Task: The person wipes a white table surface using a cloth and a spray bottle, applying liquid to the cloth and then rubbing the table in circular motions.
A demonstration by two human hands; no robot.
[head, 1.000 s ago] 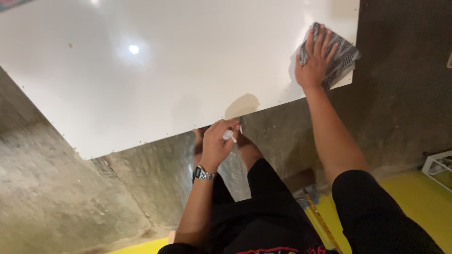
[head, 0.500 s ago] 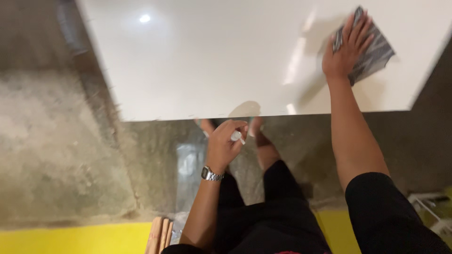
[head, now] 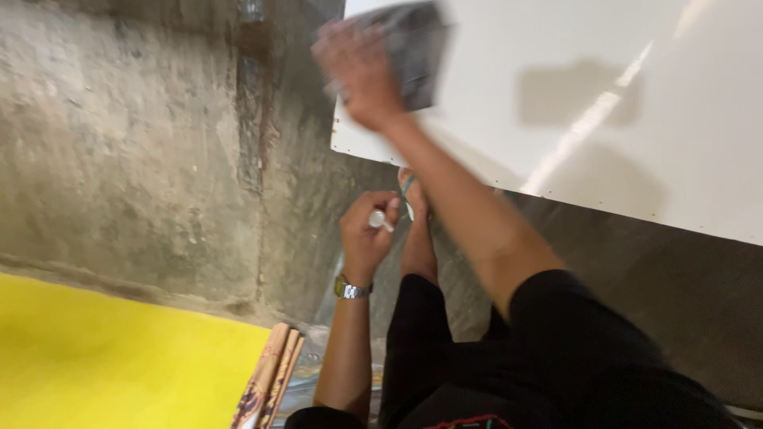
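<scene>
Black short sleeves and black shorts, bare forearms, a silver wristwatch (head: 350,288) on the left wrist.
</scene>
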